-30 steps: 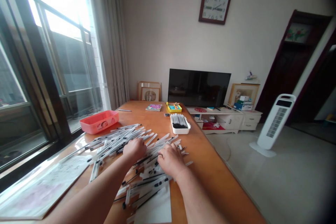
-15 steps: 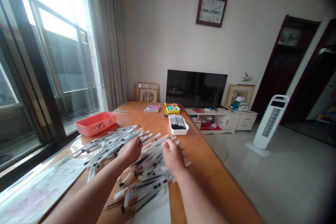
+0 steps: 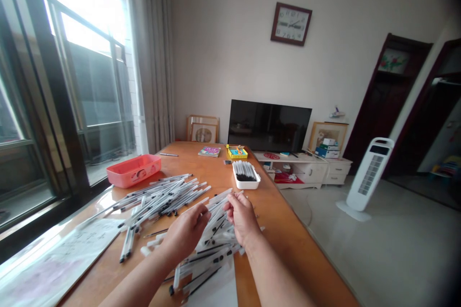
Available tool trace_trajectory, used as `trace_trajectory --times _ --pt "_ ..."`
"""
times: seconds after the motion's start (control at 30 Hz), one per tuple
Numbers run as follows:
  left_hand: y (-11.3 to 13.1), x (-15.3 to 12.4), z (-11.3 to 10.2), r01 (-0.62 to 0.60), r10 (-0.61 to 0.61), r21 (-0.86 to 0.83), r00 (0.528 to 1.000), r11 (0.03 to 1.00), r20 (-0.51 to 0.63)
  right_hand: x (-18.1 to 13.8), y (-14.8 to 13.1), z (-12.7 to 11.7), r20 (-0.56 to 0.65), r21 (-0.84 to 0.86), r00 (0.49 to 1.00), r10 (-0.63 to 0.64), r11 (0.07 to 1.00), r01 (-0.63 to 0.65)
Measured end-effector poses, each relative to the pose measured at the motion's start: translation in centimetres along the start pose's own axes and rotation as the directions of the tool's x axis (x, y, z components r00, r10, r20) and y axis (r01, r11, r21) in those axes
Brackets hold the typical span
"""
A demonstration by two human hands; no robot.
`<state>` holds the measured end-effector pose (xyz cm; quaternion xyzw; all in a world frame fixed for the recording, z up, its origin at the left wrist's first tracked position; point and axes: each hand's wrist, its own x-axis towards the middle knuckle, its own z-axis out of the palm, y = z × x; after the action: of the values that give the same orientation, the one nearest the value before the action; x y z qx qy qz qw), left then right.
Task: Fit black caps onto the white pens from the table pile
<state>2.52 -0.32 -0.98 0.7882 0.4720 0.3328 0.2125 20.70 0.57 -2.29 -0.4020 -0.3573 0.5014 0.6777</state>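
Fingers [image 3: 233, 205] around pens [image 3: 163, 198]; pen-filled white tray [image 3: 246, 185]

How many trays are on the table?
2: a red tray at the left edge by the window, and a white tray holding pens toward the right edge. None seems hidden.
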Motion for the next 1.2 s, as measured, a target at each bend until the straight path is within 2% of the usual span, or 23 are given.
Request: trace_trajectory --times 0.13,0.27,0.4,0.53,0.63,0.7,0.8,0.9,1.03,1.13,1.2 --pt "0.7 -0.6 0.0 -0.035 0.036 0.128 0.999 0.991 0.0 -0.3 -0.4 0.3 0.019 0.052 0.997 0.069 0.996 -0.07" --pt "1.3 -1.2 -0.4 -0.092 0.093 0.267 0.996 0.959 0.009 -0.6 -1.2 0.3 0.029 0.027 0.988 0.154 0.988 -0.155" --pt "2.0 -1.6 -0.5 -0.118 0.111 0.323 0.993 0.939 0.041 -0.7 -1.3 0.3 0.035 -0.009 0.99 0.139 0.99 -0.138" --pt "2.3 -1.4 -0.3 -0.088 0.082 0.189 0.996 0.978 0.039 -0.5 -1.2 0.2 0.032 0.001 0.998 0.055 0.998 -0.055" --pt "2.3 -1.2 -0.2 -0.051 0.053 -0.042 0.998 0.998 0.039 -0.4 -1.3 0.1 0.035 0.008 0.999 0.007 1.0 -0.007" --pt "2.3 -1.1 0.0 0.021 -0.004 -0.225 0.997 0.974 0.073 -0.5 -1.4 0.1 0.04 0.01 0.999 -0.011 1.0 0.011" --pt "2.6 -1.0 0.1 0.207 -0.142 -0.454 0.975 0.867 0.174 -0.7 -1.5 0.4 0.048 0.027 0.999 -0.021 0.999 0.02" --pt "3.0 -1.1 0.0 0.355 -0.223 -0.612 0.933 0.707 0.284 -0.8 -1.4 0.6 0.057 0.046 0.998 -0.025 0.999 0.022" --pt "3.2 -1.7 -0.8 0.467 -0.238 -0.736 0.884 0.49 0.403 -0.1 -2.0 -0.4 0.05 0.094 0.998 -0.031 0.995 0.026" --pt "2.7 -1.9 -1.4 0.527 -0.237 -0.774 0.85 0.351 0.471 0.8 -3.0 -1.9 -0.086 0.149 0.99 -0.113 0.981 0.125" --pt "2.2 -1.8 -1.3 0.529 -0.233 -0.801 0.847 0.279 0.478 1.0 -3.2 -2.5 -0.136 0.093 0.98 -0.147 0.983 0.161"
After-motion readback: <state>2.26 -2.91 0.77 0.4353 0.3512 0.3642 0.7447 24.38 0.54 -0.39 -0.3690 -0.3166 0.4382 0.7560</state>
